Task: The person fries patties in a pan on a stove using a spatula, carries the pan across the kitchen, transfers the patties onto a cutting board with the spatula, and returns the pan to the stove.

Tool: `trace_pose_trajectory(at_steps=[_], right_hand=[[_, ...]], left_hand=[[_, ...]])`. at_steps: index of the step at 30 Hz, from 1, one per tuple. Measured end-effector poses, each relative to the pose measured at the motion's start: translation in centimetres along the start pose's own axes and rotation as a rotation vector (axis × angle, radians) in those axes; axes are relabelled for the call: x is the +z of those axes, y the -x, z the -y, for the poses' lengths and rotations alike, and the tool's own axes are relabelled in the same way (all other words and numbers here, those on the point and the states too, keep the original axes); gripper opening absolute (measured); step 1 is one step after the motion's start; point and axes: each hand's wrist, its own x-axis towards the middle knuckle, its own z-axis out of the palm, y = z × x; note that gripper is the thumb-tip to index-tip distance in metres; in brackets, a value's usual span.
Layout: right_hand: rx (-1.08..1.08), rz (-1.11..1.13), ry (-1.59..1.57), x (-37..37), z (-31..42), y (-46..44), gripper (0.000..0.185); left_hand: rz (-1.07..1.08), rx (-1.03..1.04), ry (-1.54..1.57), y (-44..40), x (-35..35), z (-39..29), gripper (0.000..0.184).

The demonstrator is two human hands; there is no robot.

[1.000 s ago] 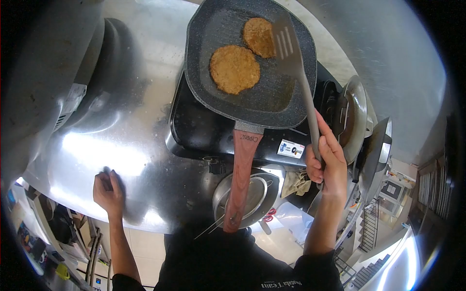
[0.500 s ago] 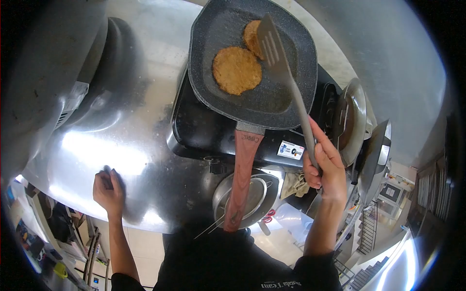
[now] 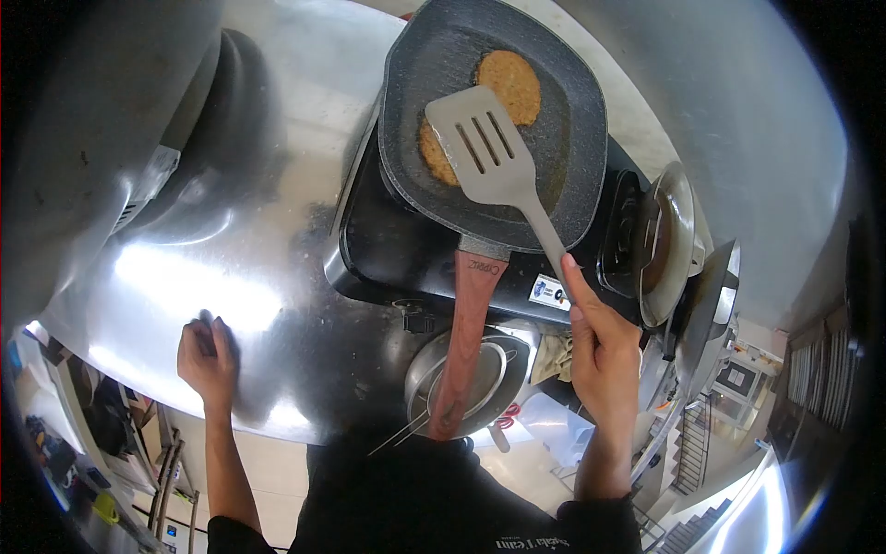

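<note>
My right hand [image 3: 604, 355] grips a grey slotted spatula [image 3: 517, 175], index finger stretched along its handle. The spatula's flat head hangs over the dark square frying pan [image 3: 577, 175], face to the camera. Beneath the head, a browned round patty [image 3: 434, 155] is mostly hidden; whether the two touch cannot be told. A second patty [image 3: 510, 88] lies in full view farther back in the pan. The pan's wood-look handle [image 3: 469, 305] points towards my body, held by neither hand. My left hand [image 3: 205, 360] rests on the steel counter, fingers curled closed around nothing visible.
Under the pan sits a black portable stove [image 3: 397, 249]. A metal bowl with a wire strainer [image 3: 494, 379] stands near the counter's front edge. Lids [image 3: 678, 245] and a cloth [image 3: 552, 358] are at the right. A large metal vessel [image 3: 92, 138] rises at the left.
The spatula has swung left and nearer, from the back patty to above the front-left one. The back patty is now uncovered. The pan appears slightly farther right. My left hand stays put.
</note>
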Motion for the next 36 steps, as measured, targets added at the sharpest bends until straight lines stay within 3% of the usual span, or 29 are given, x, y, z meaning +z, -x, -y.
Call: trace_pose_trajectory(at_steps=[6, 19, 36], right_hand=[[0.042, 0.056, 0.037, -0.3, 0.2, -0.5, 0.047], [-0.074, 0.056, 0.143, -0.2, -0.6, -0.6, 0.062], [-0.091, 0.055, 0.158, -0.5, -0.7, -0.1, 0.053]], left_hand=[[0.036, -0.012, -0.032, -0.1, -0.4, -0.1, 0.023], [0.045, -0.067, 0.0, 0.0, -0.5, -0.5, 0.022], [-0.004, -0.01, 0.023, 0.7, -1.1, -0.4, 0.022]])
